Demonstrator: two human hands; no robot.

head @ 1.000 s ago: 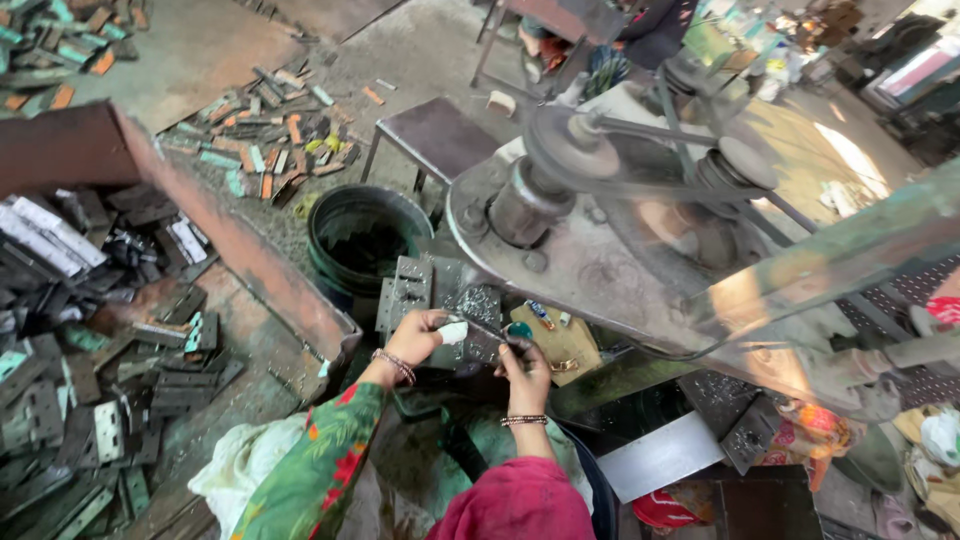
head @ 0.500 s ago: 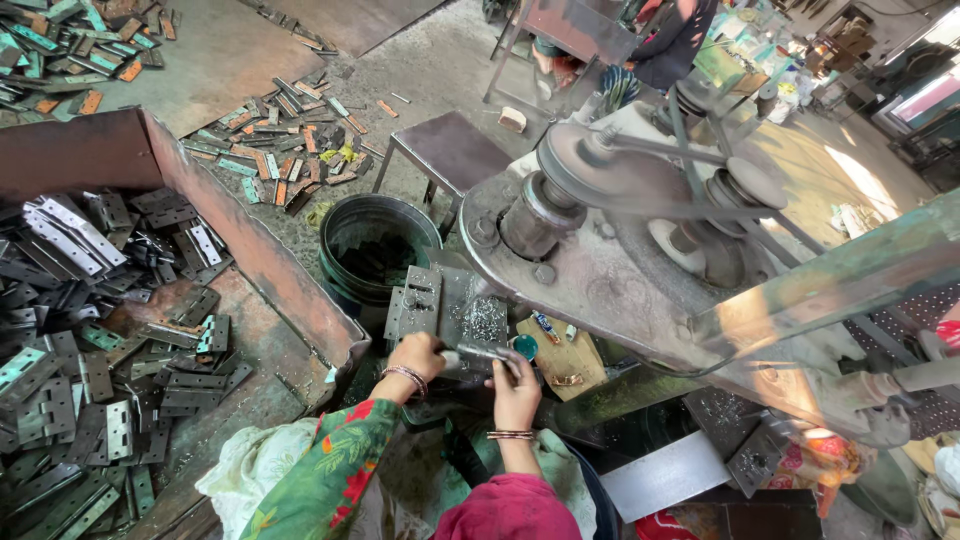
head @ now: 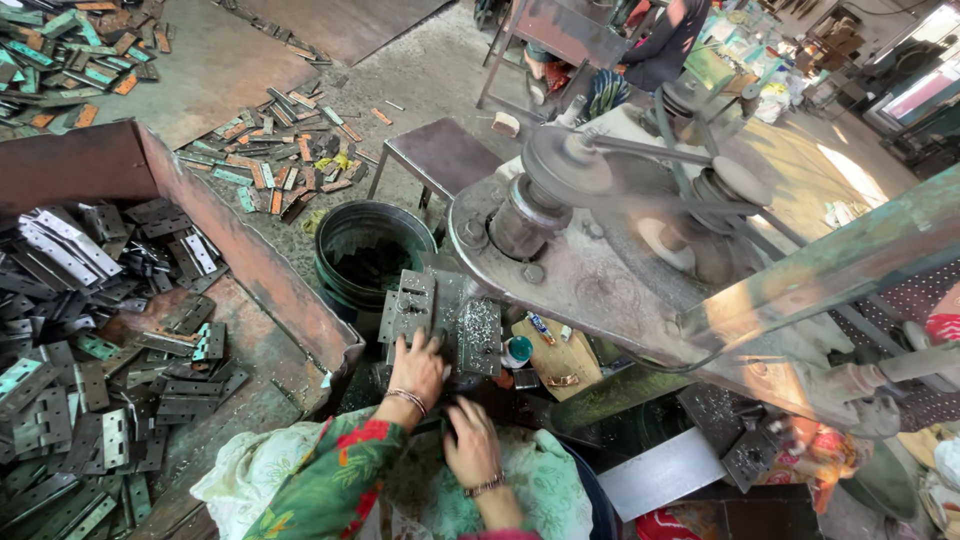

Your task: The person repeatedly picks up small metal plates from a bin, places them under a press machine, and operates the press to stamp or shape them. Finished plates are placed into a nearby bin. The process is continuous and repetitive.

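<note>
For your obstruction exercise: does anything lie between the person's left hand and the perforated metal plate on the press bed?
Nothing visible: the left hand already rests against the perforated metal plate.

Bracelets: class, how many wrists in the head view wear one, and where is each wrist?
2. The left hand has a bracelet on its wrist, by the perforated metal plate; the right hand has one nearer the camera. Sleeves may hide more.

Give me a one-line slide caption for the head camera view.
Left hand and right hand at a press machine's plate, hinges heaped alongside.
</note>
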